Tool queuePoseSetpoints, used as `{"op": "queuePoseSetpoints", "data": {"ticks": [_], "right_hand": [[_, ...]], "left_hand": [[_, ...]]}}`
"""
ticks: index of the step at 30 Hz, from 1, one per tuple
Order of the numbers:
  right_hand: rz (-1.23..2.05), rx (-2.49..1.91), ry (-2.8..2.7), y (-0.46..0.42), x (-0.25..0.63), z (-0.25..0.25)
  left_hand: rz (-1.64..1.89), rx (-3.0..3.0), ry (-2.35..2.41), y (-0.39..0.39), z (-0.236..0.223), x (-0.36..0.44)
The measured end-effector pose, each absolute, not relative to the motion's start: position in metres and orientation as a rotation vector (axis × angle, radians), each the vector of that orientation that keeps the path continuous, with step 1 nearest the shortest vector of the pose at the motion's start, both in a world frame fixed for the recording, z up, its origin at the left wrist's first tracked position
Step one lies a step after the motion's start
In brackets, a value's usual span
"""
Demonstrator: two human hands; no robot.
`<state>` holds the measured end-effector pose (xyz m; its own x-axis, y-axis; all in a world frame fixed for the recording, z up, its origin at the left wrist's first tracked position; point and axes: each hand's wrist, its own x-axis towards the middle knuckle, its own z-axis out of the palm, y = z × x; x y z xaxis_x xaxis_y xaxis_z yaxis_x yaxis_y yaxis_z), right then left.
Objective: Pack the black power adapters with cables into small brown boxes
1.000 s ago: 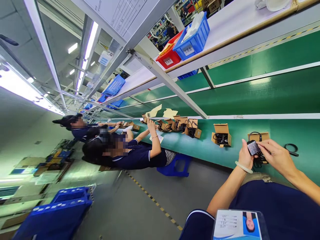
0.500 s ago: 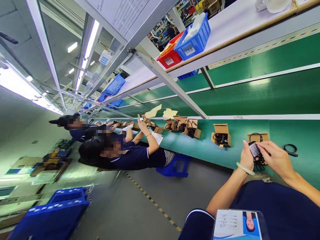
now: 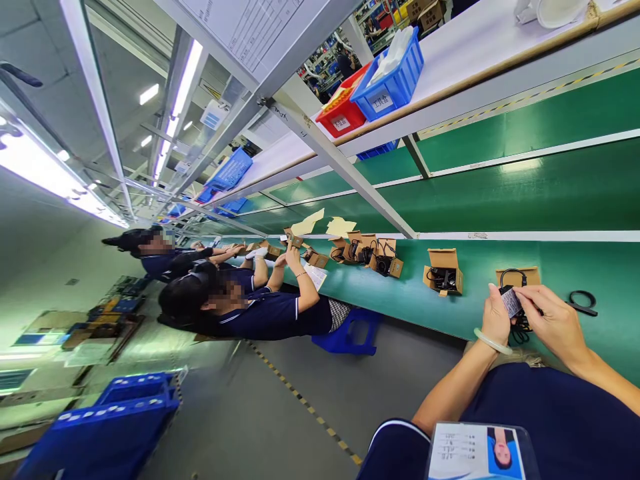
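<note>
At the right of the view, a small black power adapter (image 3: 511, 302) with a printed label facing up sits in my left hand (image 3: 495, 320), fingers closed round its side. My right hand (image 3: 556, 323) pinches at the adapter's right edge, thumb and fingertips together; exactly what is between those tips is hidden. A black cable (image 3: 521, 332) hangs in a bundle below the adapter. Just beyond the hands stands an open cardboard box (image 3: 534, 275), partly covered by them. To the right of my right hand, a black looped strap or cable (image 3: 583, 300) lies on the green bench (image 3: 487, 267).
Left along the bench stand an open box with black items (image 3: 444, 275) and several more boxes (image 3: 385, 261). A co-worker (image 3: 270, 310) sits further left on a blue stool (image 3: 350, 332). A slanted metal post (image 3: 345, 173) and a shelf with blue (image 3: 393, 83) and red bins (image 3: 345, 113) rise behind.
My hands stay on the adapter with hardly any shift. The nearest co-worker's hands have come closer together over a small box.
</note>
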<state>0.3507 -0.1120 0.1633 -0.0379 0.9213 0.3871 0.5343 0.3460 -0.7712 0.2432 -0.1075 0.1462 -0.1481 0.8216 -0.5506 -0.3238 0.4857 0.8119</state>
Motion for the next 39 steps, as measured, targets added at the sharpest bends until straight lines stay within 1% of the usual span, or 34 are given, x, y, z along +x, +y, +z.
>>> {"op": "queuePoseSetpoints", "data": {"ticks": [7, 12, 14, 17, 20, 24, 30, 37, 39], "right_hand": [[0.574, -1.273, -1.651, -0.115, 0.342, 0.162], [0.693, -1.254, -1.791, -0.127, 0.338, 0.162], [0.638, -1.351, -1.754, -0.125, 0.345, 0.168], [0.428, -1.467, -1.728, -0.113, 0.362, 0.179], [0.244, -1.487, -1.941, -0.102, 0.376, 0.186], [0.149, -1.435, -2.226, -0.097, 0.385, 0.186], [0.063, -1.413, -2.328, -0.091, 0.388, 0.194], [0.129, -1.224, -2.253, -0.083, 0.385, 0.192], [0.212, -1.218, -2.210, -0.087, 0.385, 0.189]], "left_hand": [[1.068, 0.701, 1.547, -0.110, 0.146, 0.242], [1.116, 1.024, 1.560, -0.095, 0.168, 0.240], [1.135, 1.207, 1.523, -0.089, 0.178, 0.240], [1.098, 1.433, 1.470, -0.089, 0.186, 0.240], [1.036, 1.546, 1.418, -0.093, 0.186, 0.242], [0.979, 1.614, 1.408, -0.096, 0.186, 0.245], [0.907, 1.643, 1.451, -0.097, 0.198, 0.247], [0.940, 1.415, 1.527, -0.096, 0.193, 0.250], [0.897, 1.315, 1.561, -0.096, 0.190, 0.251]]}}
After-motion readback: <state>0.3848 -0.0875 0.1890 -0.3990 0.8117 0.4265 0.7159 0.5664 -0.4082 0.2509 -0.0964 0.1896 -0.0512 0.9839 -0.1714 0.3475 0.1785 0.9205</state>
